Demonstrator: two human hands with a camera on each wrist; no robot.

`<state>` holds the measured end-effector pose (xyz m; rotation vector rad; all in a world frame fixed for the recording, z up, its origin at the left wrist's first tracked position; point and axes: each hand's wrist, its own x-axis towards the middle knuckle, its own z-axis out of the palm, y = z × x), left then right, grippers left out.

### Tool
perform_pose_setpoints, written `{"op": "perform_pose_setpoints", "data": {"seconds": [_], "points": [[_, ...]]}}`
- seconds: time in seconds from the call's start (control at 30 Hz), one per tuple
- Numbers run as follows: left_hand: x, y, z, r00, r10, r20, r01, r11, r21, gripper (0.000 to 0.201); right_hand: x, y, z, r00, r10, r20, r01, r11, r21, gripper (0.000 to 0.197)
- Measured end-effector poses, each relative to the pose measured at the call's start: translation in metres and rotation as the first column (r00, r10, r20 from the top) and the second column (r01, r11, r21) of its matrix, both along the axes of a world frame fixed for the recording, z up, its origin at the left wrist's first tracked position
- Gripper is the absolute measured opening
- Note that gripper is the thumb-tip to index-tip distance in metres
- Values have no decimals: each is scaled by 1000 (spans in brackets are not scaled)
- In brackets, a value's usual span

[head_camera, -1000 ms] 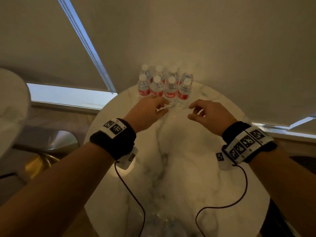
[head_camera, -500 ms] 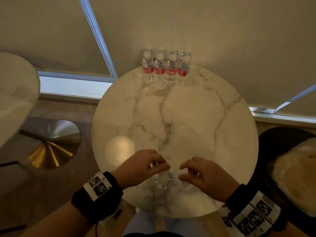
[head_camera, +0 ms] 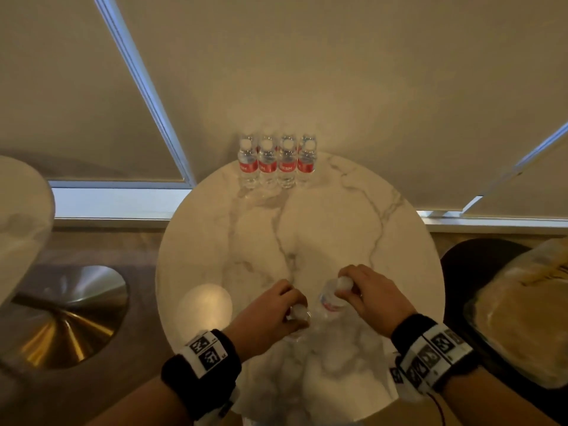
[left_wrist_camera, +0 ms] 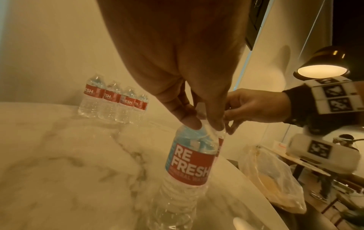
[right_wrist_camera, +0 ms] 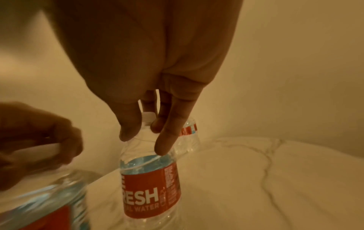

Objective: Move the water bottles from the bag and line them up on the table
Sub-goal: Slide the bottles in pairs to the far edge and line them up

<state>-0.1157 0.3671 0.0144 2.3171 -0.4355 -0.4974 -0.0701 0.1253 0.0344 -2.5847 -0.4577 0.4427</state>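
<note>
Two rows of red-labelled water bottles [head_camera: 277, 164] stand at the far edge of the round marble table [head_camera: 399, 241]. Near the front edge my left hand [head_camera: 292, 315] pinches the neck of a water bottle [left_wrist_camera: 189, 163] just under its white cap [head_camera: 297, 312]. My right hand [head_camera: 347, 287] holds a second bottle [right_wrist_camera: 151, 186] by its cap and neck, a little higher and further forward. Both bottles hang upright, close side by side. The clear bag [head_camera: 325, 373] lies crumpled under my hands, and its contents are hard to make out.
A black chair [head_camera: 467, 256] on the right carries a plastic bag with something yellowish [head_camera: 522, 318]. Left of the table are another table's edge [head_camera: 21, 226] and a round brass base [head_camera: 67, 315] on the floor. Drawn blinds [head_camera: 338, 72] hang behind the table.
My hands came back from the far rows to the near edge. Each took a bottle by its top from the bag and lifted it.
</note>
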Motion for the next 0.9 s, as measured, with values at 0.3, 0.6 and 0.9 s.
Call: {"op": "perform_pose_setpoints", "data": {"seconds": [0.3, 0.6, 0.9], "points": [[136, -18, 4, 981, 163, 101, -163, 987, -12, 30, 250, -1, 6, 988, -117, 100, 123, 991, -56, 34], [254, -28, -16, 955, 224, 192, -225, 974, -17, 32, 411, 30, -29, 989, -76, 126, 86, 993, -77, 34], [308, -39, -21, 962, 191, 195, -198, 980, 18, 34, 446, 36, -40, 995, 9, 99, -4, 999, -54, 37]]}}
